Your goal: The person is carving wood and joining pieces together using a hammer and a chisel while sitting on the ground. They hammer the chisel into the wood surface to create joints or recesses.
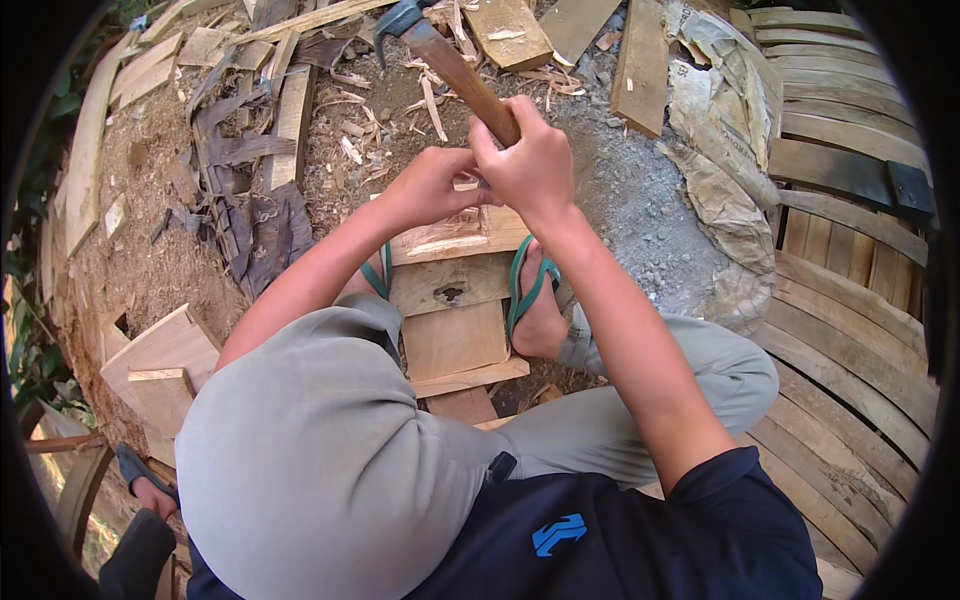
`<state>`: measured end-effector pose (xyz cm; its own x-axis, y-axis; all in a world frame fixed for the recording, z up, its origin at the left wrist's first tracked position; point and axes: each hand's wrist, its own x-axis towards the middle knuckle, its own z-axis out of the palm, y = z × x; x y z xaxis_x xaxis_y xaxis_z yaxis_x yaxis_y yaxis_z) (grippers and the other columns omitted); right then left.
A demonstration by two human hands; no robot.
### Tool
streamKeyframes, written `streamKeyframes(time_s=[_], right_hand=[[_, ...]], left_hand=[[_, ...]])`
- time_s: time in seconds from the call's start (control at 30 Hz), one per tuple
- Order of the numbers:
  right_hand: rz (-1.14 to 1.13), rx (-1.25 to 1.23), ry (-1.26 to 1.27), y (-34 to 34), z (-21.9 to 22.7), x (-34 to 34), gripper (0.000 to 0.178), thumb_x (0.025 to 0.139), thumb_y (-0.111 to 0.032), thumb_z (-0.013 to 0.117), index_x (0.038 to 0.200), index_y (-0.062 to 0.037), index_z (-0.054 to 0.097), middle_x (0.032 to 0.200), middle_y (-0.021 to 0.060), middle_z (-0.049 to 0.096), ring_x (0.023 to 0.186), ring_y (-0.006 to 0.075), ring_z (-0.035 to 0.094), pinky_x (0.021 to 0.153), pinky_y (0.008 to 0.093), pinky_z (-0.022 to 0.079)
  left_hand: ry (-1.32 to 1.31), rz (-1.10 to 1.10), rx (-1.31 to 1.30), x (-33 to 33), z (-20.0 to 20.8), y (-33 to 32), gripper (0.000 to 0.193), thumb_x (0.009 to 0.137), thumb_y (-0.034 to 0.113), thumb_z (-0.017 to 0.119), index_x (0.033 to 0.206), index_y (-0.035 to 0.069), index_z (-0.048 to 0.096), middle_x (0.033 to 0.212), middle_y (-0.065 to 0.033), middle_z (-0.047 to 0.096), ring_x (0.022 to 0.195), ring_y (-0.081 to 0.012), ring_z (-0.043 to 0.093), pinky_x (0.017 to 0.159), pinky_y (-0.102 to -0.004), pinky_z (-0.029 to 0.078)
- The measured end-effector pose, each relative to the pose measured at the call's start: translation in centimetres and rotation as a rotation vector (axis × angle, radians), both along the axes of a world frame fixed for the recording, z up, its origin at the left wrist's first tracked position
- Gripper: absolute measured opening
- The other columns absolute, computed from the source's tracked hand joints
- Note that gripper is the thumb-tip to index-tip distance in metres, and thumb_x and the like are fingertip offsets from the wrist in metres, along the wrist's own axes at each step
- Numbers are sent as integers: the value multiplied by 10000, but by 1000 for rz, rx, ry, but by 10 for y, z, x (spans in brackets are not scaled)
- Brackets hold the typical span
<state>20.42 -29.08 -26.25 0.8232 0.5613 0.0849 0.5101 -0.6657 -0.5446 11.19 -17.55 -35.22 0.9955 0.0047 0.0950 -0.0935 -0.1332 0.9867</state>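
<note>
My right hand [528, 165] is wrapped round the wooden handle of a claw hammer [455, 75], whose metal head is raised away from me toward the upper left. Close beside it, my left hand [432, 188] has thumb and forefinger pinched together. A small dark bit shows at those fingertips, too small to name. Both hands are above a box-like piece of wooden boards [458, 340] standing between my feet. One of its boards has a dark knot hole [452, 291]. Its far top edge is partly hidden by my hands.
Green flip-flops [522, 290] flank the wooden piece. Wood chips, offcuts and a plank [640, 70] lie on the ground ahead. A torn paper sack [715, 150] and grey powder are at the right, before a slatted wooden wall [840, 330]. Another person's foot [155, 495] is at lower left.
</note>
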Motion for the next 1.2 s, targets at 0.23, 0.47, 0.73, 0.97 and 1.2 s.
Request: streamKeyframes(time_s=[0.23,0.47,0.73,0.97,1.2], right_hand=[[55,11,-83,47,-28,42,311,853,-343,716,883,-37,670,687,211,692,671,413,715,600,477,564],[-11,63,78,39,-23,37,351,880,-405,709,971,-66,706,758,192,729,752,403,736,677,491,578],[-85,56,233,-40,82,-4,379,937,-387,754,930,-18,665,640,59,549,596,127,513,551,321,416],[-79,-91,449,-107,125,-42,353,1035,-346,667,894,-28,606,657,-46,456,605,38,395,522,266,316],[-16,-376,307,-124,81,-56,425,1053,-413,607,899,-17,610,616,107,547,529,172,559,495,356,415]], left_hand=[[86,101,-9,26,-17,17,302,925,125,741,1180,-19,670,957,-127,795,912,-256,782,817,-357,608],[157,75,11,23,-5,15,345,904,126,775,1194,-26,665,990,-129,794,939,-224,777,838,-344,602],[121,-7,-103,-3,0,6,351,797,48,873,1121,14,740,1025,-66,789,953,-112,740,871,-286,599],[169,109,-150,-16,-17,11,299,773,59,890,1037,21,756,953,-63,790,893,-100,740,831,-276,599],[218,65,-36,-3,23,12,310,780,75,883,1040,5,728,891,-67,793,860,-88,738,790,-282,604]])
